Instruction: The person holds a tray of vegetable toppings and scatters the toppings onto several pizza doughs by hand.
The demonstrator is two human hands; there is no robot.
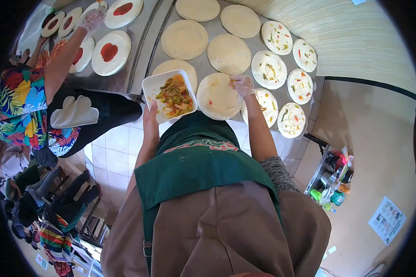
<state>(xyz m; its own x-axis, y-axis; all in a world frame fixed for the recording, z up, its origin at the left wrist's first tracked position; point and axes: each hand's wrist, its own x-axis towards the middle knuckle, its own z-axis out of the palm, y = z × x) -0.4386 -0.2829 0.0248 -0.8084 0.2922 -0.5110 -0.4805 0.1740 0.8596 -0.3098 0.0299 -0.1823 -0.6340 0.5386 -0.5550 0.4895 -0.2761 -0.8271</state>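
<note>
My left hand (151, 117) grips the near left side of a white plastic tub (149, 88). Inside it lie chopped vegetables (176, 96) in green, orange and red, mostly toward the right. My right hand (243, 87), in a clear plastic glove, is closed over the right edge of a pale dough round (215, 99). Bits of chopped vegetable show at its fingertips, partly hidden by the glove. A few red and orange pieces lie on that round. The tub partly covers another plain dough round (178, 66) behind it.
Plain dough rounds (229, 53) fill the metal table's left and middle. Several rounds topped with vegetables (269, 69) stand at the right, by a wall. At left, a co-worker's gloved hand (92, 21) is over rounds with red sauce (110, 52). A cluttered shelf (328, 180) sits lower right.
</note>
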